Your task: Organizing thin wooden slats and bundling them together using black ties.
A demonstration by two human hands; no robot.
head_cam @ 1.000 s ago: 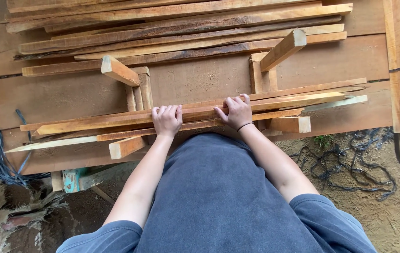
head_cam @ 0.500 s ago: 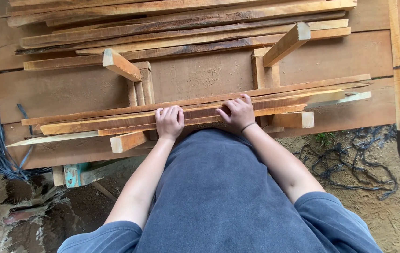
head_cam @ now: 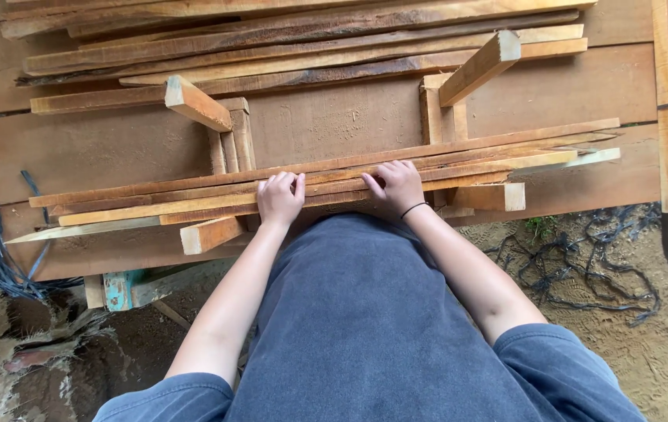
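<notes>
Wooden slats (head_cam: 193,205), a loose bundle of long thin strips, lie crosswise on two short wooden bearers (head_cam: 210,233) above the broad planks (head_cam: 115,148), right at the person's waist. Left hand (head_cam: 281,197) and right hand (head_cam: 396,186) sit a little apart, both curled over the bundle's near edge, fingers clamped down on the strips. To do this well, I'd keep the grip even on both sides so the slats stay flush and don't fan out at the tapered left tip. Count: two hands, two near bearers, two more blocks (head_cam: 481,66) farther back. The bundle holds perhaps five or six slats; overlapping edges make that hard to say.
</notes>
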